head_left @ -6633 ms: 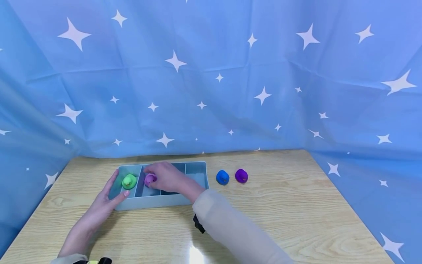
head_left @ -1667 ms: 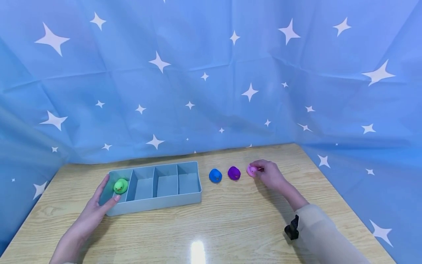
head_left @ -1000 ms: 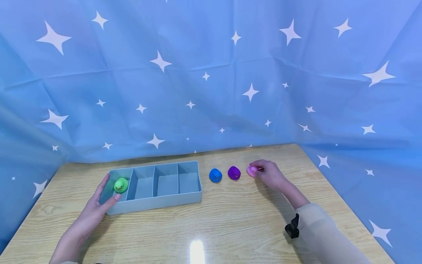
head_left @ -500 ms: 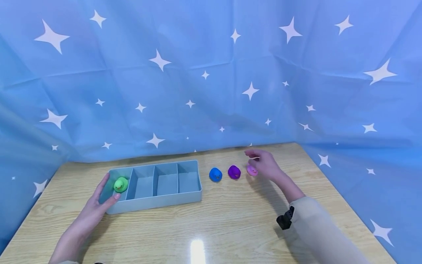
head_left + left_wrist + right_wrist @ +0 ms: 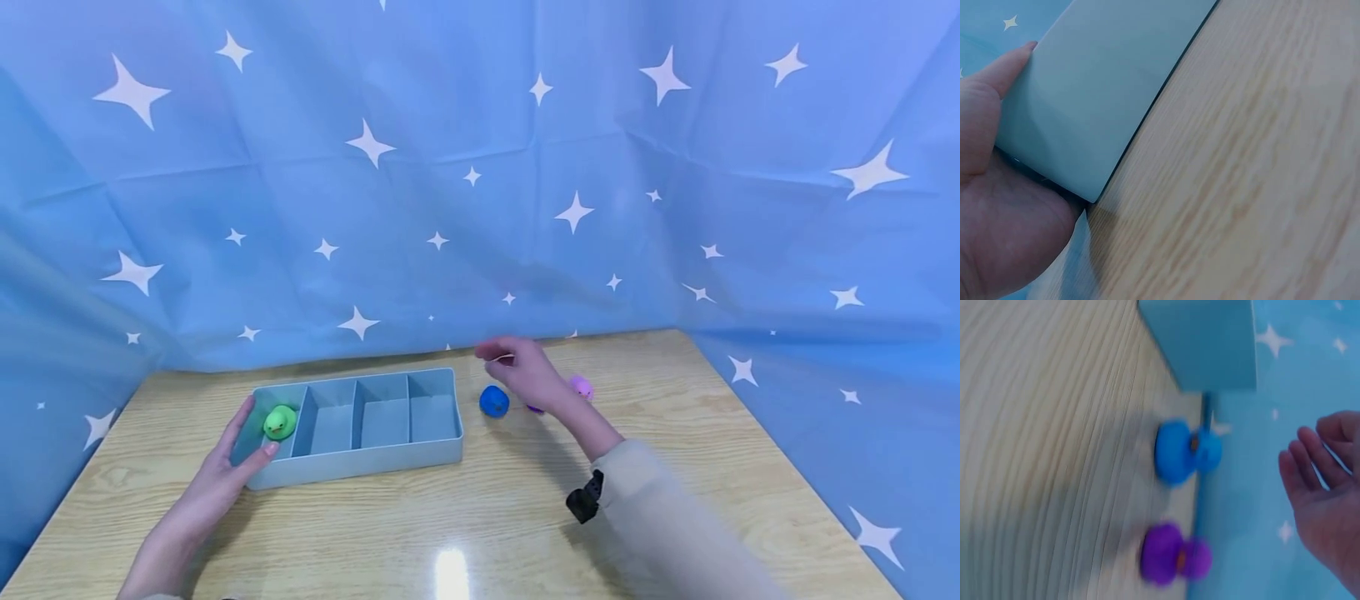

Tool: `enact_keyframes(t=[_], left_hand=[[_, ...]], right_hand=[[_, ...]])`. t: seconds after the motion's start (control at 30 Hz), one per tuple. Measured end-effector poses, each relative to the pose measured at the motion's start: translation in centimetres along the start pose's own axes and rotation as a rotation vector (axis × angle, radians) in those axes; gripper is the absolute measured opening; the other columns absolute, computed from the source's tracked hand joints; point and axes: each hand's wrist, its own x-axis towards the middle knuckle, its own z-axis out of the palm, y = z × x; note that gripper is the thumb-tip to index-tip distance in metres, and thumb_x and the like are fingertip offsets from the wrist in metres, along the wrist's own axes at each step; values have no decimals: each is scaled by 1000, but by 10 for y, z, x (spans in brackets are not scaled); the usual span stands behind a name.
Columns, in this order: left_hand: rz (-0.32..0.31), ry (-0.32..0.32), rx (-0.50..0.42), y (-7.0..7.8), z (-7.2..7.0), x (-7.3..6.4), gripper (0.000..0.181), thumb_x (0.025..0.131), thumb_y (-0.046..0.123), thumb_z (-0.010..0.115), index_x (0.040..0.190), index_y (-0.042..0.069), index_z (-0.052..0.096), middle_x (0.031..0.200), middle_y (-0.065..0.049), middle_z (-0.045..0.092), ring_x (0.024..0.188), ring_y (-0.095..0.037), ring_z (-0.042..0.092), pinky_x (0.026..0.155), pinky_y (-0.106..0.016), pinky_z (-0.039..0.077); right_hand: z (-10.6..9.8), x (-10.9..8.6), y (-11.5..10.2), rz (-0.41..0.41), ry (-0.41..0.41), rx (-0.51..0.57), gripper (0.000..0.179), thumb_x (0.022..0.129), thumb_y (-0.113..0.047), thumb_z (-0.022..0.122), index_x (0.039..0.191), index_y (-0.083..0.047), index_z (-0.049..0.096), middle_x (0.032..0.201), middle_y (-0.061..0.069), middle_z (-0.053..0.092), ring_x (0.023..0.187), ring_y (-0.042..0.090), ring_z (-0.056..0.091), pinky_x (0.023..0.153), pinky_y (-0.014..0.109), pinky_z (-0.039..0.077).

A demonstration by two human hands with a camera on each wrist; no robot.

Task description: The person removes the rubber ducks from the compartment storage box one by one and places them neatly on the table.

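My left hand [image 5: 213,483] grips the left end of a grey-blue divided box [image 5: 360,462], its thumb at the front rim and its fingers along the end wall. A green rubber duck [image 5: 280,422] sits in the leftmost compartment. My right hand [image 5: 525,371], with nothing in it and fingers loosely bent, is above the table just behind and right of a blue rubber duck [image 5: 494,402]. A purple duck [image 5: 1163,553] stands beside the blue one, mostly hidden under my right hand in the head view. Farther right, a pink duck [image 5: 581,387] shows partly past the wrist.
The pale wooden table [image 5: 360,533] ends at the back against a blue cloth [image 5: 420,192] with white stars, which also hangs along both sides. The box's right wall stands close to the blue duck.
My right hand took the pink duck from the second compartment to the table right of the purple duck, let go, then moved left towards the blue duck. My left hand stayed at the box.
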Motion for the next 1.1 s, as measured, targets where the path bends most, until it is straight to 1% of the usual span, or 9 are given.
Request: enact_keyframes(t=[0.1, 0.2, 0.27, 0.5, 0.67, 0.8, 0.97, 1.1], left_hand=[[8, 5, -5, -1, 0, -1, 89, 107, 31, 57, 163, 38, -13, 167, -21, -20, 146, -55, -22, 103, -85, -3], [4, 7, -3, -2, 0, -1, 90, 107, 31, 57, 163, 39, -13, 167, -20, -20, 146, -55, -22, 103, -86, -3], [-1, 4, 1, -2, -1, 0, 89, 107, 32, 56, 162, 40, -14, 167, -20, -20, 146, -56, -21, 103, -86, -2], [-6, 7, 13, 0, -1, 2, 90, 106, 34, 58, 162, 40, -13, 168, -20, -19, 146, -56, -20, 103, -86, -3], [-1, 8, 5, -1, 1, 3, 90, 106, 34, 58, 163, 39, -12, 168, -20, -19, 146, -56, -20, 103, -85, -4], [-12, 8, 6, -1, 0, 3, 91, 106, 36, 58, 162, 41, -12, 167, -20, -20, 146, -56, -20, 103, -86, -3], [-8, 12, 6, -1, 0, 3, 91, 106, 36, 59, 163, 41, -12, 167, -21, -19, 146, -57, -19, 103, -85, -3], [1, 20, -2, -2, 1, 2, 91, 105, 34, 59, 163, 39, -11, 168, -21, -17, 147, -57, -18, 104, -85, -4]], right_hand=[[19, 7, -11, -32, -58, 45, 31, 99, 1, 60, 129, 3, 67, 122, 19, 70, 114, 30, 66, 97, 39, 55], [36, 11, -19, -87, -126, 71, 32, 99, 1, 59, 130, 4, 66, 121, 21, 69, 112, 28, 66, 96, 34, 55], [45, 13, -23, -107, -158, 76, 33, 99, 1, 59, 131, 5, 66, 121, 21, 69, 112, 28, 66, 95, 32, 55], [72, 20, -36, -81, -199, 117, 33, 100, 1, 59, 132, 4, 65, 122, 21, 69, 112, 27, 65, 94, 29, 54], [87, 24, -47, -79, -239, 104, 33, 102, -1, 58, 134, 2, 64, 124, 18, 68, 112, 24, 64, 93, 26, 53], [100, 27, -53, -90, -277, 97, 33, 103, -1, 56, 135, 2, 64, 126, 18, 67, 112, 23, 63, 93, 26, 52], [117, 31, -60, -90, -320, 84, 33, 102, -1, 57, 134, 0, 65, 122, 14, 69, 108, 14, 64, 91, 23, 52], [130, 34, -67, -96, -355, 74, 33, 103, 0, 57, 135, 0, 65, 123, 13, 69, 108, 12, 63, 91, 21, 51]])
